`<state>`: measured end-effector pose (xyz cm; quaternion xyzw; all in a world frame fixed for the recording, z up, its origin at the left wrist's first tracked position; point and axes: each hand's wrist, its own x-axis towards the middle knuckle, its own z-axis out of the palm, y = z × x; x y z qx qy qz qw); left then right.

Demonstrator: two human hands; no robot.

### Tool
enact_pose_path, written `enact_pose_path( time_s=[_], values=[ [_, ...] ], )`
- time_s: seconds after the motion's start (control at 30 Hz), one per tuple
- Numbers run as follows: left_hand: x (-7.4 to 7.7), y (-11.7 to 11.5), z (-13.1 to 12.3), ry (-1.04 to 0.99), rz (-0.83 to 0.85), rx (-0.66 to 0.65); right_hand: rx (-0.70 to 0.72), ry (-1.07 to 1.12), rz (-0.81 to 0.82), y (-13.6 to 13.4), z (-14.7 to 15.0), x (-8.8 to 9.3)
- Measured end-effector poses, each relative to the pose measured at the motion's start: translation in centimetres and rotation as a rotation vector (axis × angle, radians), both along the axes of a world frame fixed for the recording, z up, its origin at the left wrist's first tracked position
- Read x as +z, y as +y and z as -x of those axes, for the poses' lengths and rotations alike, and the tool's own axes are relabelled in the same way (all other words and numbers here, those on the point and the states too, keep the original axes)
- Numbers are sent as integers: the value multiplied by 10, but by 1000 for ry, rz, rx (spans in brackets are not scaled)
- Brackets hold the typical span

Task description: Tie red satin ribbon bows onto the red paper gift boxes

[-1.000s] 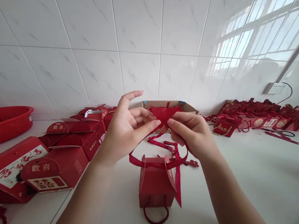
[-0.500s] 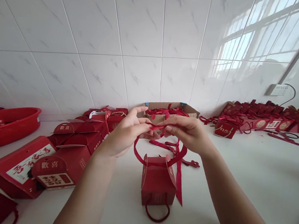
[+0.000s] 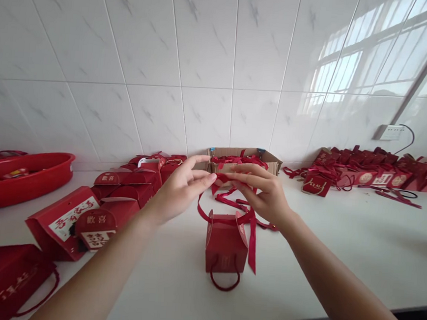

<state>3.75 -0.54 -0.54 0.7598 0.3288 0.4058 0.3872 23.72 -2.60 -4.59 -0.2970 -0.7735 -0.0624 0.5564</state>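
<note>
White tiles (image 3: 208,41) gleam behind as your left hand (image 3: 177,189) and right hand (image 3: 268,191) pinch tightly closed on red ribbon (image 3: 222,179) above the small box (image 3: 226,247) on the counter (image 3: 339,249); keep both ribbon sides even.

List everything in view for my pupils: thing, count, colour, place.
Table: one, white, below.
Tiled wall: one, white, behind.
Small box: one, red, table centre.
Held ribbon: one, red, above the small box.
Loose ribbons: several, red, beyond the small box.
Carton: one, brown, near the wall.
Left boxes: many, mostly red, table's left.
Right boxes: many, mostly red, table's right.
Basin: one, red, far left.
Socket strip: one, white, on the wall, right.
Cable: one, dark, beside the strip.
Left hand: one, bare, pinching the ribbon.
Right hand: one, bare, pinching the ribbon.
</note>
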Motion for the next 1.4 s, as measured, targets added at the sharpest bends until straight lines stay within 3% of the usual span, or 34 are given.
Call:
enact_pose_path(
  time_s=[0.1, 0.17, 0.3, 0.43, 0.53, 0.63, 0.73, 0.83, 0.97, 1.13, 1.4],
  values=[
    [-7, -6, 14, 184, -451, 248, -71, 269, 153, -14, -8, -12],
    [-15, -4, 29, 286, -592, 340, -149, 372, 260, -26, -23, -24],
    [-37, 6, 70, 548, -527, 401, -380, 390, 439, -50, -67, -60],
    [-72, 18, 102, 711, -387, 368, -661, 336, 556, -69, -108, -103],
    [-93, 22, 112, 717, -306, 344, -721, 270, 677, -75, -125, -127],
    [-101, 23, 111, 729, -273, 296, -701, 164, 706, -76, -127, -131],
    [-97, 22, 99, 691, -386, 322, -745, 185, 554, -71, -116, -115],
    [-89, 17, 76, 524, -423, 302, -642, 244, 496, -61, -91, -92],
    [-83, 6, 34, 378, -185, 94, -348, 222, 727, -40, -42, -79],
    [-88, 0, -1, 380, -123, 15, -188, 335, 971, -17, 0, -95],
    [-92, 4, 0, 428, -118, -15, -107, 388, 1133, -10, 8, -109]
  ],
)
